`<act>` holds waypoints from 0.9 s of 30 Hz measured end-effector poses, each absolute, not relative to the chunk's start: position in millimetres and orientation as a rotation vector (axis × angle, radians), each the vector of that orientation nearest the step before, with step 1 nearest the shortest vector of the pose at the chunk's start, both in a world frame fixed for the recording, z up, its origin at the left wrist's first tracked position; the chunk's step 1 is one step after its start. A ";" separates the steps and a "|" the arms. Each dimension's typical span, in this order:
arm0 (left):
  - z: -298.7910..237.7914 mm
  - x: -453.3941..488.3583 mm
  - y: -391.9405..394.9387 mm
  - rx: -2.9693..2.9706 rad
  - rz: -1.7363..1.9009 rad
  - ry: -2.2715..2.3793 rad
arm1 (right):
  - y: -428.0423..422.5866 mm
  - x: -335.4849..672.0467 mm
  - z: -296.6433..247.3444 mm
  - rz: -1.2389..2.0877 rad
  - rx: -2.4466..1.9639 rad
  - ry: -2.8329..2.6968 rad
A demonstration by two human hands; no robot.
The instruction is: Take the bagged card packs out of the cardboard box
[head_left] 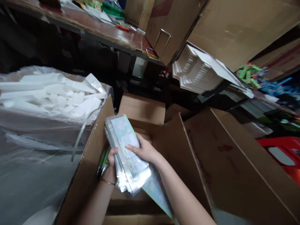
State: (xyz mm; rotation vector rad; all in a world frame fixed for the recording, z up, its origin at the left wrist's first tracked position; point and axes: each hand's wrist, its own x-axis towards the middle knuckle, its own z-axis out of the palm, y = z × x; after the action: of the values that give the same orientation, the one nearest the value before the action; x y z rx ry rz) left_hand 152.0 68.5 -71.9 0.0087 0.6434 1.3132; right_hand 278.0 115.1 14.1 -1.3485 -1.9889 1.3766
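Over an open cardboard box (91, 175), both hands grip a stack of plastic-wrapped packets (127, 147) with pale blue-green printed fronts. My left hand (112, 159) is closed on the stack's left edge, a thin bangle at the wrist. From the right side, my right hand (142, 148) holds it, thumb lying across the top packet and the other fingers hidden behind. Below the stack, another blue-green packet (157, 190) shows in the box, partly covered by my right arm. Several green-edged packets (103, 161) stand against the box's left wall.
Left stands a plastic-lined container (47, 125) heaped with white strips (58, 93). A reddish worktable (105, 29) runs across the back. A stack of white sheets (199, 72) juts out at upper right. Another carton (234, 162) and a red plastic object (281, 153) are on the right.
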 end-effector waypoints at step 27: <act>-104.8 152.1 93.6 0.169 1.354 0.999 | 27.6 501.7 61.4 0.876 -1.987 -2.009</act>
State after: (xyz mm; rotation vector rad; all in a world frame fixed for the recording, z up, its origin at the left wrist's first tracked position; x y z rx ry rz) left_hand 152.1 93.6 -104.8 0.1691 0.9988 1.3536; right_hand 501.7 27.6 61.4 -1.9867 -2.0087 0.8762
